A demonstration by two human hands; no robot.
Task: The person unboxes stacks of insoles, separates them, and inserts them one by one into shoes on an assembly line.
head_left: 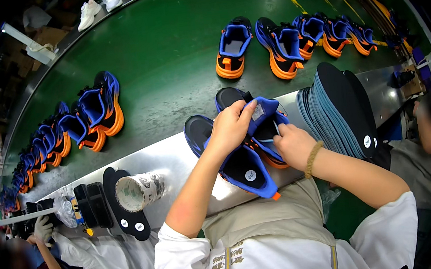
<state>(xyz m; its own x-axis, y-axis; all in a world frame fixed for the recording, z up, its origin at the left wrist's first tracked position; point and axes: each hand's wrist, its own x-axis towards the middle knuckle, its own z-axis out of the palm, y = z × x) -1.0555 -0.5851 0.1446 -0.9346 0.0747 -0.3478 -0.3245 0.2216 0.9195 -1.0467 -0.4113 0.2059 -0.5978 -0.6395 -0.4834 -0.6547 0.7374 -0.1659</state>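
My left hand [231, 127] is closed on the blue tongue of a black, blue and orange sneaker [266, 105], thumb at the opening. The fingers of my right hand [295, 146], pinched together, reach into that shoe's opening. By them shows a thin pale-blue edge, like that of an insole [277, 126]; the rest is hidden inside. Beside it, under my left forearm, a matching sneaker [264, 184] has its heel toward me; a dark insole with a round white sticker lies inside. To the right of my right hand leans a thick stack of black insoles [332, 106] with grey-blue undersides.
Matching sneakers stand on the green belt [164, 50], in a left row [99, 107] and a right row [279, 43]. On the metal ledge [179, 162] are a tape roll [132, 193], loose insoles [124, 220] and a black case [97, 204]. Other people work at both sides.
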